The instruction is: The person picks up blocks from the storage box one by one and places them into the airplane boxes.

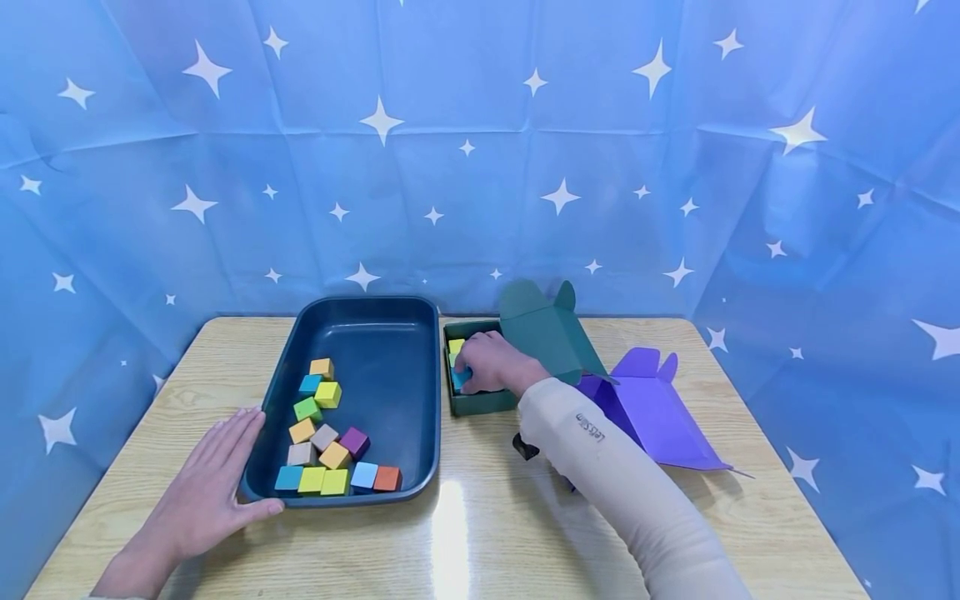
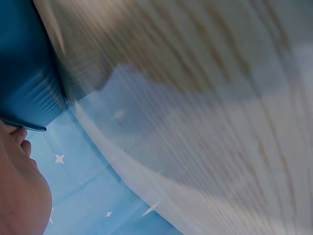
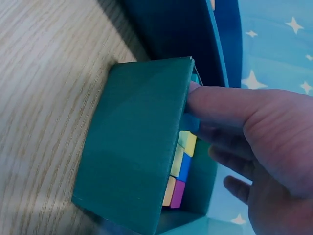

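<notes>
Sleeve point(image 1: 652, 500), blocks point(image 1: 327, 395) — wooden table point(image 1: 360, 554), starry backdrop point(image 1: 465, 75).

In the head view we find passage across the bench point(image 1: 360, 554) at bottom centre and over the upper part of the tray point(image 1: 378, 354); cubes point(image 1: 335, 456) crowd its left side and bottom, while right of centre the green lid point(image 1: 543, 340) and purple box point(image 1: 667, 408) stand in our way.

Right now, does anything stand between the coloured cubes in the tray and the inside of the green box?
Yes: the right wall of the dark blue tray and the left wall of the green box. The right hand covers part of the opening. The green lid is right of this path.
</notes>
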